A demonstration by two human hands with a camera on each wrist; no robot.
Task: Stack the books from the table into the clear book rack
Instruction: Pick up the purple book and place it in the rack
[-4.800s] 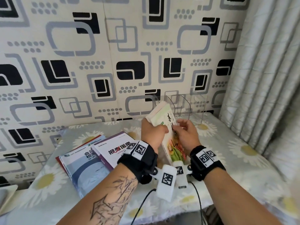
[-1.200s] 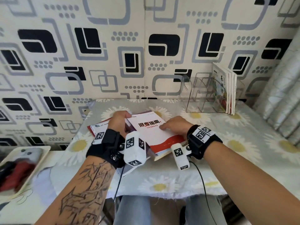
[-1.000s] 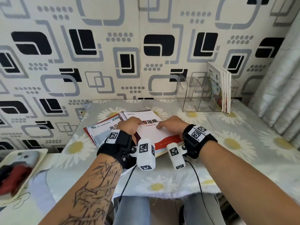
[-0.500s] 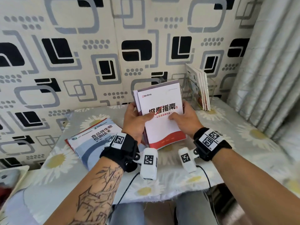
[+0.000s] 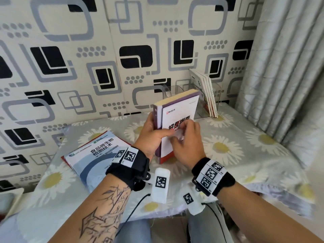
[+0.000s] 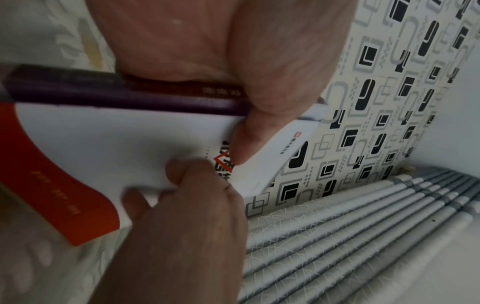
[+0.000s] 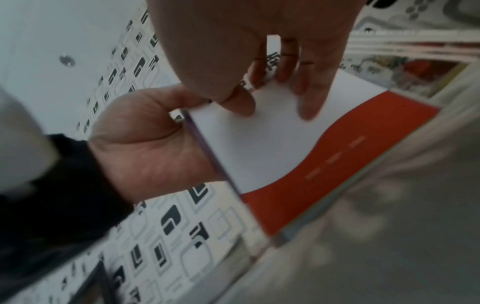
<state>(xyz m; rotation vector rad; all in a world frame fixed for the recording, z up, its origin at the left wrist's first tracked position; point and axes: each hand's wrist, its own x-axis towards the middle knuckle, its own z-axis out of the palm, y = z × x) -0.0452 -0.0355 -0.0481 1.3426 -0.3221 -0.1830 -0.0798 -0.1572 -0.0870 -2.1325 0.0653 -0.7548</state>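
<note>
I hold a thick white-and-red book [image 5: 178, 111] with a purple spine upright above the table. My left hand [image 5: 150, 137] grips its spine, thumb across the front cover. My right hand [image 5: 185, 139] lies on the cover with its fingers pressed against the same face [image 7: 309, 98]. Just behind the book, against the wall, stands the clear book rack [image 5: 175, 90]. Several thin books [image 5: 205, 92] lean upright at its right end. A blue-and-white book [image 5: 94, 155] lies flat on the table at the left, on top of a red-edged book [image 5: 64, 158].
The table wears a daisy-print cloth [image 5: 245, 155]. A grey pleated curtain [image 5: 280, 67] hangs close on the right, and the patterned wall is right behind the rack. The corner of a white tray [image 5: 10, 195] shows at the lower left.
The thick book has moved up and back toward the rack and turned more edge-on. My right hand has slid from its right edge onto the front cover.
</note>
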